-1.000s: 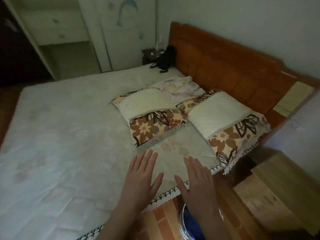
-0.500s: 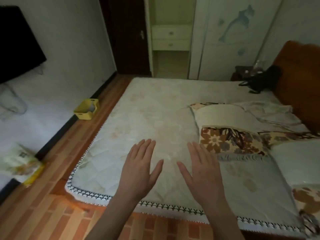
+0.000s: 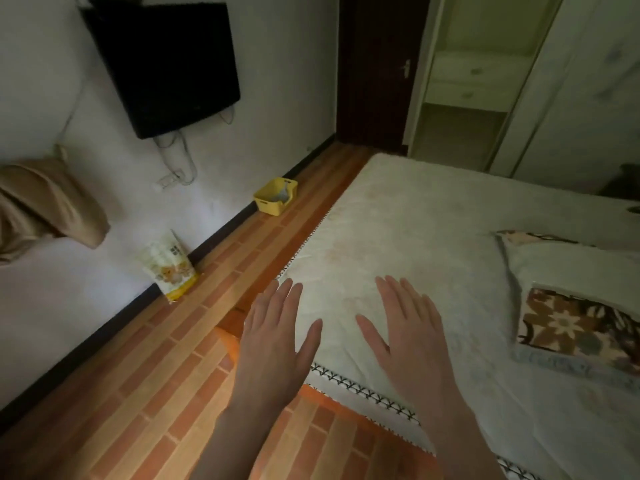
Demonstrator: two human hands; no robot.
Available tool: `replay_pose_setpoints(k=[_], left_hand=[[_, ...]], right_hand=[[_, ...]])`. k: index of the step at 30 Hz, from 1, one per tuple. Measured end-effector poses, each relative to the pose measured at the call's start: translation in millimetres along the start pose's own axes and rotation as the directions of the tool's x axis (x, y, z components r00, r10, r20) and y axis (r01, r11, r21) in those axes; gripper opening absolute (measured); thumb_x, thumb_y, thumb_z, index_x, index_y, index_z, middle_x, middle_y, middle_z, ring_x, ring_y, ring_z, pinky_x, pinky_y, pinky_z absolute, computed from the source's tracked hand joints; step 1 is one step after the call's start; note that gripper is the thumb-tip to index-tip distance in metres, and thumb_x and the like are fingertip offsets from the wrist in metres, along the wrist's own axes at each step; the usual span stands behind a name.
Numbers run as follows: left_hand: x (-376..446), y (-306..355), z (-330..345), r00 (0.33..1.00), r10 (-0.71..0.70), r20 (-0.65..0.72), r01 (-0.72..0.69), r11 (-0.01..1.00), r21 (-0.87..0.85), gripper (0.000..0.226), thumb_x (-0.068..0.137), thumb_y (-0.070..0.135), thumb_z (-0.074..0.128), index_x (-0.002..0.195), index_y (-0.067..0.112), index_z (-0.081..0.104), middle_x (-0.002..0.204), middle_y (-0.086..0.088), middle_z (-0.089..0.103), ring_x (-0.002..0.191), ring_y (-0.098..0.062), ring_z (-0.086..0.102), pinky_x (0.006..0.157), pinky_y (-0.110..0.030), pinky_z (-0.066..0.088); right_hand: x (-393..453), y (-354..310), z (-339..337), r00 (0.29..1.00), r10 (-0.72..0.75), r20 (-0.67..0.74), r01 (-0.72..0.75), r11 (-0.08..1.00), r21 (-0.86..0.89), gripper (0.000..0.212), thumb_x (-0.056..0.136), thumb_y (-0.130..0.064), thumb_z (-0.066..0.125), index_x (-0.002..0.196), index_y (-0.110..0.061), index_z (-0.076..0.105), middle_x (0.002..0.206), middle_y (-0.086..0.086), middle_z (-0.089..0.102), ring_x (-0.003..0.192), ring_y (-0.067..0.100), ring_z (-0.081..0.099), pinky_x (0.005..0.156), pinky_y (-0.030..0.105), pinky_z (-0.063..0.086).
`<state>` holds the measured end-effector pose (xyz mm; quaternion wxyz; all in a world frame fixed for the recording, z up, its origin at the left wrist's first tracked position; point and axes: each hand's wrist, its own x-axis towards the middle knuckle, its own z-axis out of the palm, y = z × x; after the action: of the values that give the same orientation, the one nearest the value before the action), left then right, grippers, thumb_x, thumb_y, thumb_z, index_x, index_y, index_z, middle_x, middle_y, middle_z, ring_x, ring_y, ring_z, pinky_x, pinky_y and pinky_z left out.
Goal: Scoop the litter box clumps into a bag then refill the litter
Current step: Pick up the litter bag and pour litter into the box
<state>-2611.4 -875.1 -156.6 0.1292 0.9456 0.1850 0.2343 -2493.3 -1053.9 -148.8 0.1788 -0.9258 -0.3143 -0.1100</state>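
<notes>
Bare and flat, the left hand (image 3: 273, 344) and right hand (image 3: 408, 341) are held out with fingers straight, holding nothing, above the mattress (image 3: 433, 237) corner. Well beyond, by the wall, sit the litter bag (image 3: 169, 268) and, farther off, the yellow litter box (image 3: 275, 196).

A pale litter bag (image 3: 168, 268) with a yellow base stands on the floor (image 3: 145, 382) against the wall, dark print near its top corner and cartoon animal figures below; the characters are too small and blurred to read. No other lettering is legible anywhere in the bedroom.
</notes>
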Motion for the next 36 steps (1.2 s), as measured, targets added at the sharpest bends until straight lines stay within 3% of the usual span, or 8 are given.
replay_pose_setpoints(k=[6, 17, 22, 36], left_hand=[[-27.6, -100.4, -46.9, 0.995, -0.089, -0.036, 0.092, 0.992, 0.082, 0.063, 0.105, 0.057, 0.043, 0.156, 0.02, 0.044, 0.159, 0.004, 0.045, 0.152, -0.02, 0.035, 0.123, -0.042, 0.034], [-41.1, -226.8, -88.4, 0.952, -0.291, -0.094, 0.302, 0.942, 0.146, 0.063, 0.106, 0.061, 0.034, 0.151, 0.019, 0.049, 0.155, -0.001, 0.052, 0.146, -0.024, 0.046, 0.117, -0.046, 0.045], [-20.2, -283.1, -91.1, 0.931, -0.349, -0.107, 0.364, 0.912, 0.188, 0.06, 0.107, 0.056, 0.039, 0.154, 0.02, 0.046, 0.156, -0.001, 0.051, 0.147, -0.023, 0.043, 0.117, -0.047, 0.044], [90.4, -424.8, -99.0, 0.86, -0.473, -0.193, 0.51, 0.811, 0.285, 0.059, 0.107, 0.055, 0.038, 0.151, 0.018, 0.05, 0.155, -0.001, 0.053, 0.149, -0.021, 0.042, 0.123, -0.043, 0.036]], right_hand=[[10.3, -106.4, 41.4, 0.994, -0.103, 0.021, 0.101, 0.993, 0.062, 0.067, 0.102, -0.062, 0.028, 0.153, -0.02, 0.039, 0.156, 0.002, 0.044, 0.147, 0.021, 0.036, 0.12, 0.044, 0.028], [49.0, -246.1, 106.9, 0.952, -0.291, 0.093, 0.276, 0.95, 0.148, 0.068, 0.101, -0.066, 0.029, 0.151, -0.022, 0.043, 0.153, 0.0, 0.048, 0.143, 0.02, 0.043, 0.117, 0.041, 0.032], [90.7, -290.4, 142.0, 0.929, -0.349, 0.126, 0.322, 0.927, 0.192, 0.065, 0.102, -0.063, 0.034, 0.153, -0.023, 0.037, 0.155, -0.001, 0.045, 0.144, 0.021, 0.04, 0.117, 0.037, 0.024], [246.2, -398.8, 243.2, 0.814, -0.53, 0.239, 0.422, 0.821, 0.384, 0.073, 0.099, -0.071, 0.01, 0.16, -0.032, 0.011, 0.166, -0.008, 0.021, 0.153, 0.012, 0.018, 0.124, 0.04, 0.022]])
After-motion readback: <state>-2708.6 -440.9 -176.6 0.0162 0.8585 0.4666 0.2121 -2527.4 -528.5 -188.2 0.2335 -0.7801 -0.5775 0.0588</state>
